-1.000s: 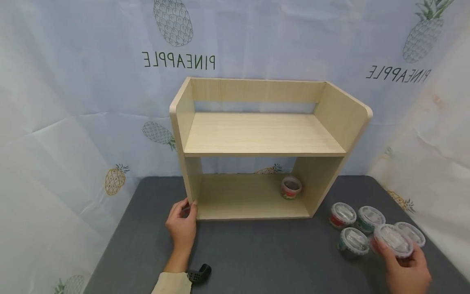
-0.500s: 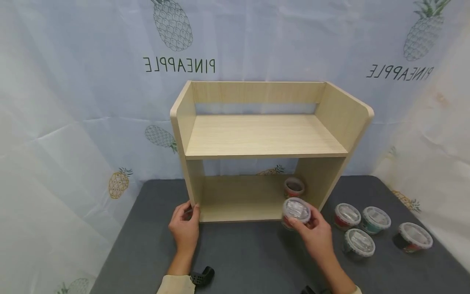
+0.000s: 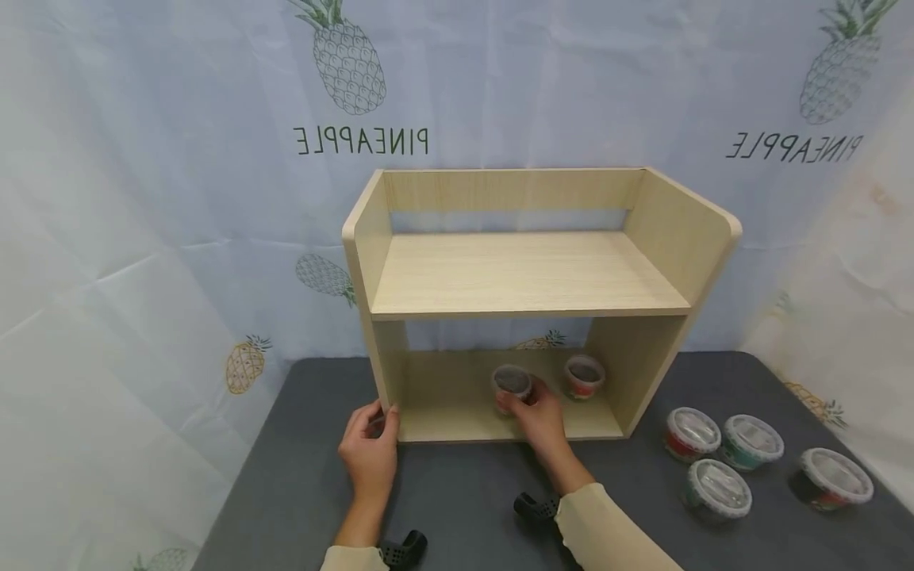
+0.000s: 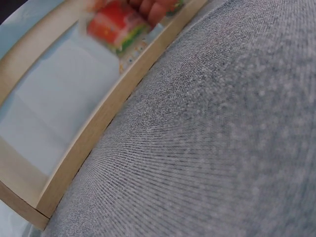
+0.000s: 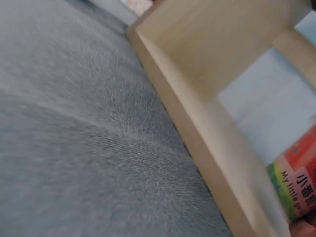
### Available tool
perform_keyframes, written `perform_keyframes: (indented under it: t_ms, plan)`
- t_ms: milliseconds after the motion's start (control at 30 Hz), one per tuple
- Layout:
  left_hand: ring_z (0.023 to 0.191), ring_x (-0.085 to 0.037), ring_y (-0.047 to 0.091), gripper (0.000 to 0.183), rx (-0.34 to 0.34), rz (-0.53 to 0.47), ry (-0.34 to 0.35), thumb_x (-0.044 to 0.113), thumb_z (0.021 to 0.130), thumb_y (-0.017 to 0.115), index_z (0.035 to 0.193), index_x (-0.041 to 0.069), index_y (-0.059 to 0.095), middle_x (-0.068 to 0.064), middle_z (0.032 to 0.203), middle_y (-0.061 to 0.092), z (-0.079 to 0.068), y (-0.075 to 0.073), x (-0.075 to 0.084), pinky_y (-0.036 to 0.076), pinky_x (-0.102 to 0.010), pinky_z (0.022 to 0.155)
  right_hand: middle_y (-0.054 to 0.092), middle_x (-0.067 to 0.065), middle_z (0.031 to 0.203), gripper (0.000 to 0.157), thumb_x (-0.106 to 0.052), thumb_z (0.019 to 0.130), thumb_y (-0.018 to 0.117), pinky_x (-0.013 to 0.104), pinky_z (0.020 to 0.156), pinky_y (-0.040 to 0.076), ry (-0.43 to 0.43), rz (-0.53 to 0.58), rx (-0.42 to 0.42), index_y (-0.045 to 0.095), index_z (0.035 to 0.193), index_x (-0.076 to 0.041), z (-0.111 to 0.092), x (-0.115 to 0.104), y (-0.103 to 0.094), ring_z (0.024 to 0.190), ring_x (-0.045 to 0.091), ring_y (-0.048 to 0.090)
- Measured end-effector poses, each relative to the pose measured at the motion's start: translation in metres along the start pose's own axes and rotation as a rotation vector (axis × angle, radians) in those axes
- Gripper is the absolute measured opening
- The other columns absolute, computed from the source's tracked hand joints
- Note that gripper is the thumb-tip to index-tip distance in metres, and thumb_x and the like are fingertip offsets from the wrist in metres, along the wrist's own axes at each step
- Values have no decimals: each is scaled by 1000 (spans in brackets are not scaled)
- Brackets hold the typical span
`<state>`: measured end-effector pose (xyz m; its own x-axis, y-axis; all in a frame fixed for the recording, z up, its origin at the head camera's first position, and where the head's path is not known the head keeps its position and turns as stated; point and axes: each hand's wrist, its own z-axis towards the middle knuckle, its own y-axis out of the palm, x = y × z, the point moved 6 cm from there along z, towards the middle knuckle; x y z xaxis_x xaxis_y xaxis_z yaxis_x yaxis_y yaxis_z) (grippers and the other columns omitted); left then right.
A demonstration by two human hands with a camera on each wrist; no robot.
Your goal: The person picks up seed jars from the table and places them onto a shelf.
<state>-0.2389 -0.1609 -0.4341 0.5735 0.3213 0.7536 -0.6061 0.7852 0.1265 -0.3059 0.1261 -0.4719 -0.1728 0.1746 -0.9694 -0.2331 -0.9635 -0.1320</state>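
A pale wooden two-tier shelf (image 3: pixel 528 274) stands on the dark grey table. My left hand (image 3: pixel 370 452) grips the lower front of its left side panel, thumb at the front edge. Inside the lower tier, my right hand (image 3: pixel 544 420) holds a small lidded plastic cup (image 3: pixel 511 381) upright, close over the shelf's bottom board. That cup has a red and green label (image 5: pixel 298 185) with printed lettering in the right wrist view, and appears blurred in the left wrist view. A similar red-labelled cup (image 3: pixel 584 376) stands to its right, near the right panel.
Several more lidded cups stand on the table (image 3: pixel 300 492) right of the shelf: a red one (image 3: pixel 691 433), two with green labels (image 3: pixel 751 442), and one apart (image 3: pixel 835 477) farther right, leaning. A pineapple-print cloth (image 3: pixel 528 95) hangs behind.
My right hand has carried the cup from the group at the right, leftward across the table front, into the lower tier. My left hand keeps its grip on the shelf panel.
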Motion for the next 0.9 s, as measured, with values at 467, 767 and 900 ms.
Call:
perform_keyframes:
  t_ms: [467, 767, 900]
  plan:
    - [82, -8, 65, 16, -7, -4, 16, -14, 76, 75, 92, -12, 72, -22, 85, 67, 1, 5, 4, 55, -14, 66, 62, 19, 129, 67, -29, 83, 80, 50, 95, 50, 46, -178, -45, 50, 139, -7, 27, 14, 10, 115, 34, 60]
    - [81, -12, 65, 17, -16, 14, 19, -14, 76, 75, 94, -13, 72, -24, 85, 67, -1, 2, 3, 53, -10, 67, 63, 19, 127, 69, -32, 82, 81, 48, 94, 50, 53, -215, -48, 51, 138, -4, 29, 17, 15, 113, 33, 61]
    - [81, -14, 65, 17, -23, 26, 15, -14, 77, 74, 94, -13, 72, -23, 85, 67, -1, 2, 4, 53, -10, 67, 62, 20, 127, 71, -34, 82, 80, 48, 95, 50, 56, -233, -51, 49, 138, -3, 29, 18, 16, 113, 33, 61]
